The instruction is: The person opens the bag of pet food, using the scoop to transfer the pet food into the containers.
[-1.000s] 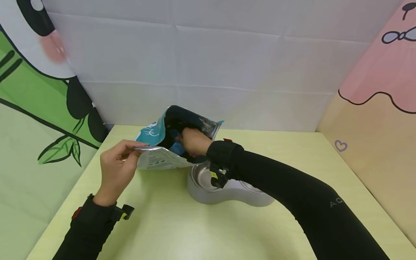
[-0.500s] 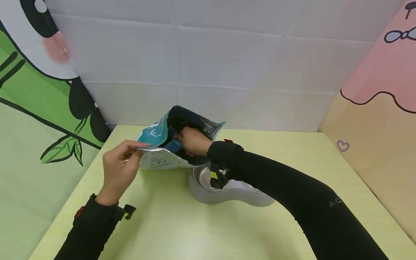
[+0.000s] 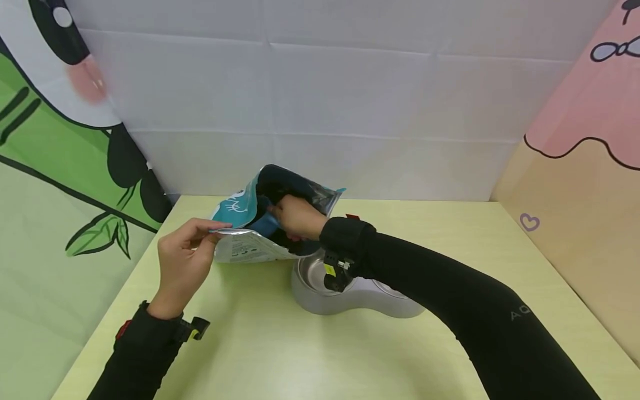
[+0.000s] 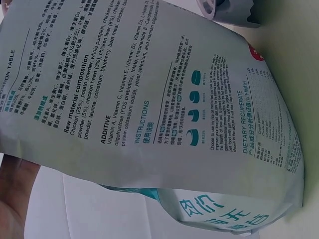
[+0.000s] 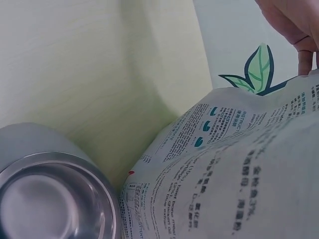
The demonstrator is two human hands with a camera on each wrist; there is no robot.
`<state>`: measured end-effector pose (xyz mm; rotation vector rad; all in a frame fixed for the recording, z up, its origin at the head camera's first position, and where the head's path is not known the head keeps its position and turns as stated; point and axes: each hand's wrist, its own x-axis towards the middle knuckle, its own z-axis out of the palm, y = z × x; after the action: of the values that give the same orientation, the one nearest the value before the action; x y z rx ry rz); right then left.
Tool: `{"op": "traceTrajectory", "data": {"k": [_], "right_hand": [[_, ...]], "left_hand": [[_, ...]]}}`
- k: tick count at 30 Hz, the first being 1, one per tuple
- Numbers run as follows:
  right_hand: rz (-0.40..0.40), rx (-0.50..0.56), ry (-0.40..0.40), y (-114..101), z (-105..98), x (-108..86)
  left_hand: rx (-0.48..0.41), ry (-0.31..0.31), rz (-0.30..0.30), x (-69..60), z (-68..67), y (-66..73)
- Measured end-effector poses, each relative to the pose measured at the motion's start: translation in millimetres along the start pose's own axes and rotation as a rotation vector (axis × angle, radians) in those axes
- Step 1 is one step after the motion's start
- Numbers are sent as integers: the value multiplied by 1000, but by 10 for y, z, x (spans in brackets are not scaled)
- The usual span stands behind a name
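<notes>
My left hand [image 3: 182, 261] pinches the open edge of a teal and white pet food bag [image 3: 252, 247] between thumb and fingers. The bag leans with its dark mouth facing me. Inside that mouth, my right hand [image 3: 300, 218] grips a blue scoop [image 3: 266, 223], partly hidden by the hand and bag. In the left wrist view, the printed back of the bag [image 4: 124, 99] fills most of the frame. A grey double pet bowl [image 3: 330, 303] with steel dishes stands by the bag's lower right edge, partly covered by my right wrist.
A pale yellow table [image 3: 280, 355] carries the bag and bowl. Behind it hangs a creased white sheet [image 3: 350, 94]. Printed cartoon panels flank both sides, one green [image 3: 60, 166], one pink and tan [image 3: 575, 183].
Within the bag, my right hand and the blue scoop have shifted slightly over the second. My left hand keeps its pinch on the bag's edge. The view has tilted a little.
</notes>
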<state>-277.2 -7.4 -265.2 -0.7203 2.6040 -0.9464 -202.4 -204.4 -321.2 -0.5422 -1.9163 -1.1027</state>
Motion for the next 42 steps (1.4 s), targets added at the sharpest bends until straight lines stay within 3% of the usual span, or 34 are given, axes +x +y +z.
{"op": "traceTrajectory", "data": {"k": [14, 42], "right_hand": [[11, -38, -9, -3, -26, -13], [-14, -7, -13, -77, -56, -90]], "left_hand": [[-7, -13, 2, -6, 8, -1], [12, -15, 6, 25, 9, 11]]}}
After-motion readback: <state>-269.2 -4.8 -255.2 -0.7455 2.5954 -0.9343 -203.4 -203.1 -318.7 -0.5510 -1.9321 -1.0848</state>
